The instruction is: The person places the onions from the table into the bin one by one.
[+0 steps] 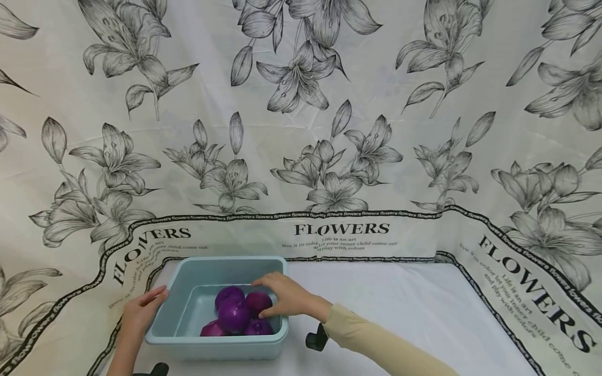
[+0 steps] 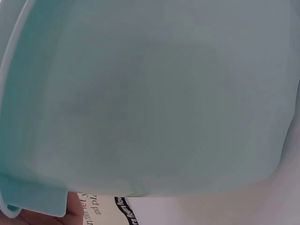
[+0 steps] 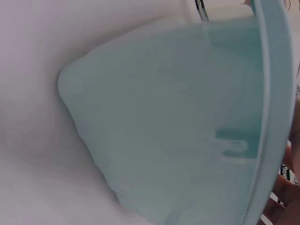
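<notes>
A light blue plastic basin holds several shiny, round purple fruits, heaped toward its front right. My left hand grips the basin's left rim. Its fingers show past the rim's edge in the left wrist view, partly hidden by it. Over the right wall reaches my right hand, thumb and fingers spread around a darker purple fruit at the heap's right side. In the right wrist view, the basin wall fills most of the picture, and parted fingers show beyond the rim.
The basin stands on a white cloth-covered table, whose surface extends to the right. Behind and on both sides hangs a curtain printed with flowers and lettering. Black wrist-camera parts sit below the right wrist.
</notes>
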`<state>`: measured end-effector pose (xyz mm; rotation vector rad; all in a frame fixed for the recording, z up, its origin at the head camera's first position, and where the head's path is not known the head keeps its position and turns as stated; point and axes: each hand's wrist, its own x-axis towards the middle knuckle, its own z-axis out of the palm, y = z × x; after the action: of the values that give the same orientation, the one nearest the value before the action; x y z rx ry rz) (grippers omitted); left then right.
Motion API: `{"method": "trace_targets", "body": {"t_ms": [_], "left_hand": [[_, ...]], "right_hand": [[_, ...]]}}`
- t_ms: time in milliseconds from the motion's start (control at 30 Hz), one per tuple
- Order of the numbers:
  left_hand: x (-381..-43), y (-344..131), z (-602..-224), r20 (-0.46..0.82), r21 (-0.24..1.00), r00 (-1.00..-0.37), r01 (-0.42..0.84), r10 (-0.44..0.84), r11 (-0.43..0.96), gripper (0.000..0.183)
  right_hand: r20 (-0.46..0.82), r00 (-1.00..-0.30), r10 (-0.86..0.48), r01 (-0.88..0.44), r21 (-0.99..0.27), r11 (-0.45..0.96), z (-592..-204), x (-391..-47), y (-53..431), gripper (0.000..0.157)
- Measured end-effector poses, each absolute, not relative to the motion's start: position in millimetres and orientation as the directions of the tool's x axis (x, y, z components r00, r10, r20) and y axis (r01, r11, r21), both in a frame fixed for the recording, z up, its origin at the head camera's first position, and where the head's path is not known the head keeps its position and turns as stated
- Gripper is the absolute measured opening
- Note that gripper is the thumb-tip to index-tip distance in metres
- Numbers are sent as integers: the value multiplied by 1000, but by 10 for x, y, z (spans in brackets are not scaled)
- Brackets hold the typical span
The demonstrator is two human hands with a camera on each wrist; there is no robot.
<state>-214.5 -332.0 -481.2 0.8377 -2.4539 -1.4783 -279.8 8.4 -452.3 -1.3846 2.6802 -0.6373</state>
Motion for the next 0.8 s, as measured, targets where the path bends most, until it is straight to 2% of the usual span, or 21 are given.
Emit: {"method": "trace_targets", "body": {"t_ms": [267, 533, 633, 700, 800], "left_hand": [[-2123, -3338, -4761, -122, 831, -824, -390, -554, 397, 55], [-2098, -3303, -4701, 17, 758, -824, -359, -566, 545, 37], [-2051, -3289, -4665, 53, 737, -830, -342, -555, 583, 35], [-2010, -3228, -4627, 140, 744, -814, -290, -564, 602, 35], [-1906, -3032, -4560, 345, 755, -736, -151, -583, 638, 30]], "right_hand": [[192, -647, -738, -729, -438, 526, -4456, -2653, 223, 56], [242, -712, -659, -669, -521, 531, -4519, -2571, 510, 47], [278, -728, -627, -658, -539, 525, -4567, -2535, 612, 44], [312, -732, -606, -662, -535, 525, -4598, -2512, 682, 42], [347, -743, -573, -662, -511, 549, -4648, -2471, 792, 38]]}}
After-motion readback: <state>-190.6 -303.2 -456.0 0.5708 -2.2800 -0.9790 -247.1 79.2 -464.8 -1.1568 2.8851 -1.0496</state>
